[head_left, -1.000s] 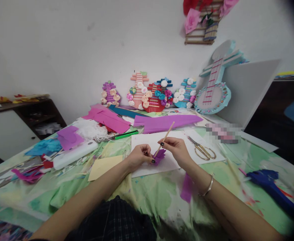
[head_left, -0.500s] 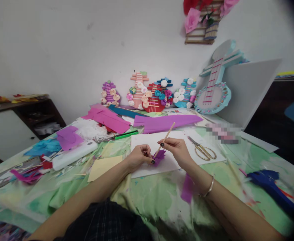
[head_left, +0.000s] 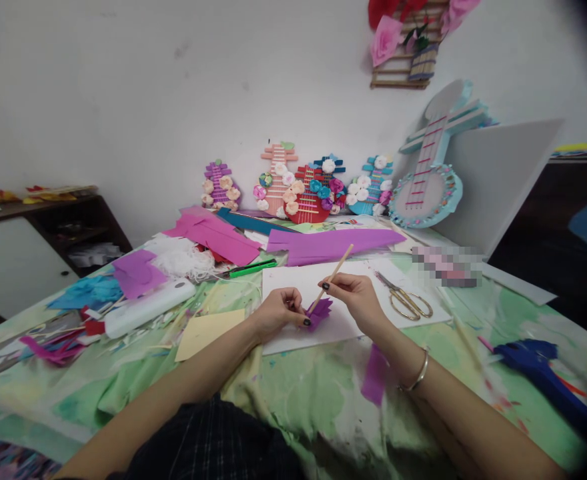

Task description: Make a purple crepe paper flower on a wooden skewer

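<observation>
My left hand (head_left: pixel 281 313) pinches a small piece of purple crepe paper (head_left: pixel 319 316) with a jagged, cut edge. Between the thumb and fingers of my right hand (head_left: pixel 354 297) is a thin wooden stick (head_left: pixel 337 267), slanting up to the right. Its lower end meets the purple paper beside my left thumb; the exact contact is hidden by the fingers. Both hands are over a white sheet (head_left: pixel 298 343) on the table. Gold-handled scissors (head_left: pixel 404 299) lie on that sheet, right of my right hand.
A blue glue gun (head_left: pixel 533 370) lies at the right. Purple crepe sheets (head_left: pixel 333 247), pink paper (head_left: pixel 218 233), a green cutter knife (head_left: pixel 252 269) and white string (head_left: pixel 181 259) lie beyond and left. Beige card (head_left: pixel 208 333) is by my left forearm. Flower-decorated paper instruments (head_left: pixel 309 200) line the wall.
The top of the stick has tilted very slightly to the right. My hands have hardly moved and hold the same stick and purple paper.
</observation>
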`<state>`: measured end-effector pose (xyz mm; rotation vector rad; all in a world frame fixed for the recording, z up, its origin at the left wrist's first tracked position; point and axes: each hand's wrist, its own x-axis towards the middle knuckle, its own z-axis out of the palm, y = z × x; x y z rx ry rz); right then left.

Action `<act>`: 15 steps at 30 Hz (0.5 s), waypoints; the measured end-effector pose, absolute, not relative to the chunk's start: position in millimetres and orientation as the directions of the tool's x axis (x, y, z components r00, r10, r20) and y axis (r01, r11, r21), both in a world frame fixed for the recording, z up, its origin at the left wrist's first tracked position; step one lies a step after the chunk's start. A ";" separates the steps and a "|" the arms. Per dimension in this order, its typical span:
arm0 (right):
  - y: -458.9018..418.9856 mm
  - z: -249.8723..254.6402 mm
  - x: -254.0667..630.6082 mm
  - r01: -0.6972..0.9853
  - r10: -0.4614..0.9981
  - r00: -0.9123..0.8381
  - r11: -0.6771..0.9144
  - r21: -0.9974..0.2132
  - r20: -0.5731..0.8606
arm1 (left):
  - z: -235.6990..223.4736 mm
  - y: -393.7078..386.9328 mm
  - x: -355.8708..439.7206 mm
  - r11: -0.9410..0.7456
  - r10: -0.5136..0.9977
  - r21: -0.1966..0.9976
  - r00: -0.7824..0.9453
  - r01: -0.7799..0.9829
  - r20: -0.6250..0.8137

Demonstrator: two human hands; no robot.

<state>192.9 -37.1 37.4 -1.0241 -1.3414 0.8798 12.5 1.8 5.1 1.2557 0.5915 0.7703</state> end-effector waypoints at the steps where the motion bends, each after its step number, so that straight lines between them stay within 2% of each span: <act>1: -36.5 36.4 192.7 0.053 0.940 0.051 0.334 -0.941 0.336 | 5.4 1.6 12.6 0.122 0.785 0.976 0.620 -0.182 0.018; 15: -33.8 33.5 193.2 0.077 0.931 0.065 0.353 -0.932 0.358 | 7.3 -0.2 13.1 0.114 0.794 0.981 0.608 -0.154 0.003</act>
